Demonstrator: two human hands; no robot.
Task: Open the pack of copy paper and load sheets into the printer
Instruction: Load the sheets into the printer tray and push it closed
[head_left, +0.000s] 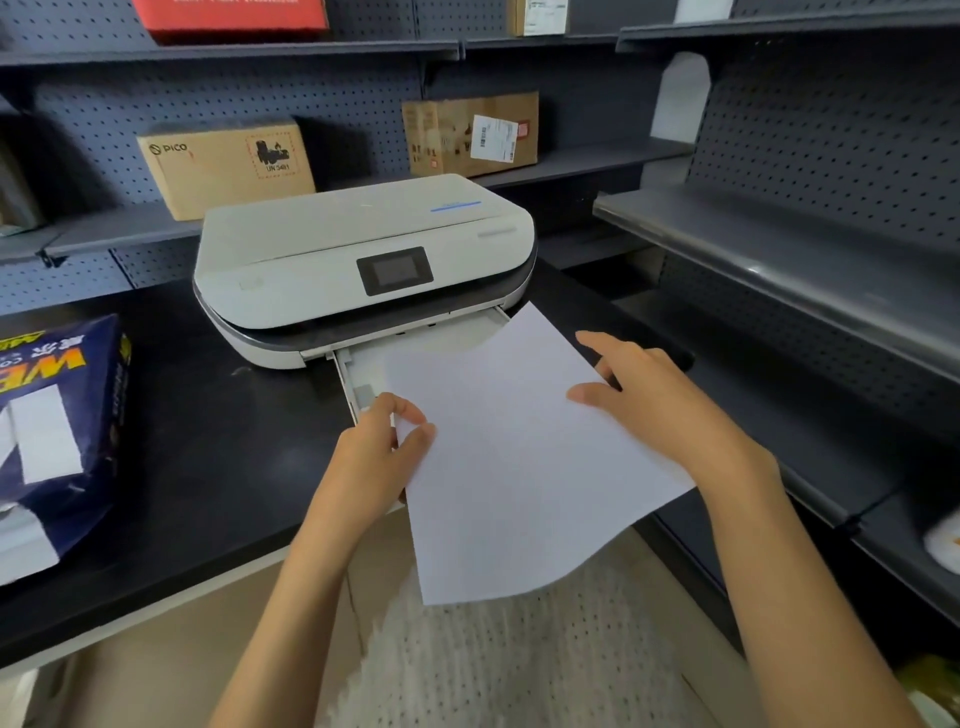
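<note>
The paper (519, 452) lies skewed over the printer (363, 265) tray (358, 374), its near end hanging past the table (208, 467) edge and drooping. The left hand (379, 457) pinches the paper's left edge between thumb and fingers; the right hand (654, 400) rests on the right edge, fingers spread flat. The paper looks light, limp and easily creased, and likely slides on the smooth tray. Holding both long edges, as now, seems best for squaring it up. The opened pack (57, 426) sits well to the left.
</note>
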